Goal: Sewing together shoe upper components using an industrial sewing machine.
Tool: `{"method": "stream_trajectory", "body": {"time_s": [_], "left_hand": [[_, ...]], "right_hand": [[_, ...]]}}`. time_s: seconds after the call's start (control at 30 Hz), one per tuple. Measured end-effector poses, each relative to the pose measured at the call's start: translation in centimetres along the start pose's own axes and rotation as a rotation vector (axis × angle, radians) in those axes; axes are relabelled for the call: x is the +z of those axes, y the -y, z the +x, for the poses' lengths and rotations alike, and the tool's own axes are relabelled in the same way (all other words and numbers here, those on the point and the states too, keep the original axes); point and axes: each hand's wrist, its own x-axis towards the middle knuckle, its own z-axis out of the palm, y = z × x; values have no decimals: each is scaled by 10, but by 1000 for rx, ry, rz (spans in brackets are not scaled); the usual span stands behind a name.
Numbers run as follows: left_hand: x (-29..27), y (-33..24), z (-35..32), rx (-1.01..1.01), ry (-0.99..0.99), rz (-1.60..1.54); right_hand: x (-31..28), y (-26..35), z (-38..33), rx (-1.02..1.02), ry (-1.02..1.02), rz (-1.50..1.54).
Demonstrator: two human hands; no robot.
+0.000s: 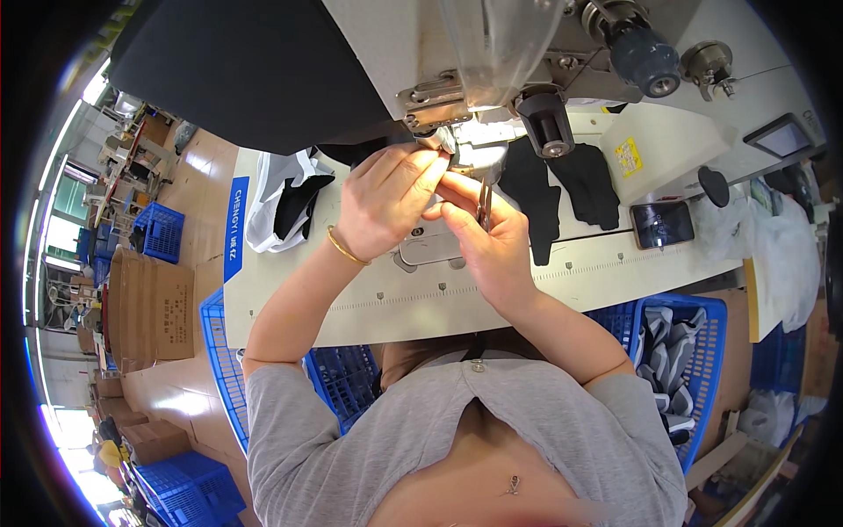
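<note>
Both my hands are raised close together under the head of a white sewing machine [457, 53], near its needle area. My left hand [386, 198] wears a thin gold bracelet, and its fingertips pinch something small by the presser foot [450, 140]; what it pinches is too small to tell. My right hand [487, 233] grips slim metal tweezers [483, 204] that point up toward the needle. Black fabric pieces [562, 189] lie on the white sewing table [369, 299] just to the right of my hands.
A white bag holding black fabric [285, 202] lies at the table's left. A phone [661, 224] lies at its right, beside a small screen [781, 138]. Blue plastic crates [694, 351] stand on both sides of me below the table. Cardboard boxes [154, 307] stand on the floor to the left.
</note>
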Motion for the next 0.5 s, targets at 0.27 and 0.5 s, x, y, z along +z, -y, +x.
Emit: {"method": "stream_trajectory", "body": {"time_s": [0.27,0.5], "left_hand": [[2,1,-2,-21,-5,30],[3,1,1,-25,-24,30]], "right_hand": [[1,-8,0,-40,6,29],[-2,-14,-1,-84,20,33]]}}
